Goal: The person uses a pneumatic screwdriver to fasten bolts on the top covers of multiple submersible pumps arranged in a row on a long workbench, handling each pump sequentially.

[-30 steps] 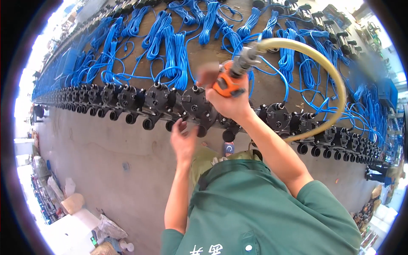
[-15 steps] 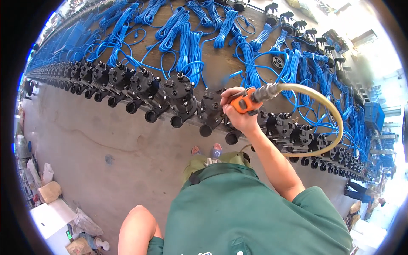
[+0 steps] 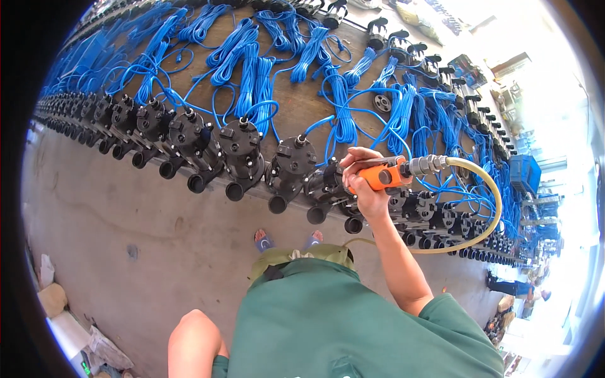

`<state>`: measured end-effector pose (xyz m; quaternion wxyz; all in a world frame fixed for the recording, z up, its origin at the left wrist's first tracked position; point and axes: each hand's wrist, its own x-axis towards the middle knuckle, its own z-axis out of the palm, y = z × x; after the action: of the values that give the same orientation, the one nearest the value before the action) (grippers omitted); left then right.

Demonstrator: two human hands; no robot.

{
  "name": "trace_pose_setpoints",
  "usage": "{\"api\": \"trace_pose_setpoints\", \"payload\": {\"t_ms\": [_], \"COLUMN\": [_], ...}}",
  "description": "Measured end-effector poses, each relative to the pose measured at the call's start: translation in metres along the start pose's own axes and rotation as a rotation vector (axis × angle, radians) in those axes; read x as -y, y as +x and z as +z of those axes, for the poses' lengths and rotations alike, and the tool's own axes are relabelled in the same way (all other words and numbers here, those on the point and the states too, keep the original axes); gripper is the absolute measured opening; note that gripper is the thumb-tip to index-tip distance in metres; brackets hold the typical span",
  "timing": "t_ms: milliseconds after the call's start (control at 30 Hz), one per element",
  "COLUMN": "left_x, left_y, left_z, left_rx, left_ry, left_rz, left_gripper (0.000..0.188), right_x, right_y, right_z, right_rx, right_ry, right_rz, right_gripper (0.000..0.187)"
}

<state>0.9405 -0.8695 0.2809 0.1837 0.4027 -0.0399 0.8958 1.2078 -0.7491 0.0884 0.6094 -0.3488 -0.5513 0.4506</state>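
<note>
My right hand (image 3: pixel 367 192) grips an orange air tool (image 3: pixel 382 177) with a grey metal coupling and a yellowish hose (image 3: pixel 495 200). The hand and tool hang over a black pump (image 3: pixel 325 184) in a long row, partly covering it and its neighbours; whether the tool touches one is hidden. Just left of the hand stands another black pump (image 3: pixel 293 162), with a blue cable (image 3: pixel 320 123) rising from its top. Of my left arm only the bent elbow (image 3: pixel 194 343) shows, at the lower edge.
Behind the pumps, coiled blue cables (image 3: pixel 230 51) lie across a brown tabletop (image 3: pixel 296 104). A black disc (image 3: pixel 382 103) lies among them. More black pumps line the far edge. A blue crate (image 3: pixel 524 173) is at the right. Someone in dark clothes (image 3: pixel 513 286) stands farther right.
My right hand and the tool have moved rightward along the row, past the pump now left of them. The view has shifted right too, and my feet stand farther apart.
</note>
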Motion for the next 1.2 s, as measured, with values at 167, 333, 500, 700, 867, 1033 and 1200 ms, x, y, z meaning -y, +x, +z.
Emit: {"api": "trace_pose_setpoints", "payload": {"t_ms": [167,333,500,700,867,1033,1200], "left_x": [0.106,0.163,0.146,0.131,0.164,0.163,0.158], "left_y": [-0.221,-0.373,-0.35,-0.321,-0.366,-0.37,-0.379], "left_z": [-0.108,-0.157,-0.135,-0.141,-0.173,-0.177,-0.186], "left_rx": [0.326,0.634,0.52,0.469,0.569,0.545,0.567], "left_ry": [0.938,1.285,1.283,1.21,1.31,1.244,1.244], "left_rz": [-1.057,-1.003,-1.18,-1.062,-0.819,-0.858,-0.848], "left_gripper": [0.024,0.03,0.026,0.03,0.023,0.015,0.014], "right_x": [-0.012,-0.008,0.017,0.01,0.002,-0.006,-0.009], "right_y": [0.0,-0.003,0.001,0.006,0.003,0.004,0.007], "right_z": [0.004,-0.009,-0.016,-0.015,-0.016,-0.017,-0.012], "right_rx": [0.065,0.097,0.13,0.155,0.155,0.114,0.15], "right_ry": [0.087,0.12,0.186,0.136,0.121,0.111,0.121], "right_rz": [0.002,0.016,-0.001,0.035,0.016,0.03,0.058], "right_gripper": [0.044,0.043,0.042,0.041,0.041,0.039,0.034]}}
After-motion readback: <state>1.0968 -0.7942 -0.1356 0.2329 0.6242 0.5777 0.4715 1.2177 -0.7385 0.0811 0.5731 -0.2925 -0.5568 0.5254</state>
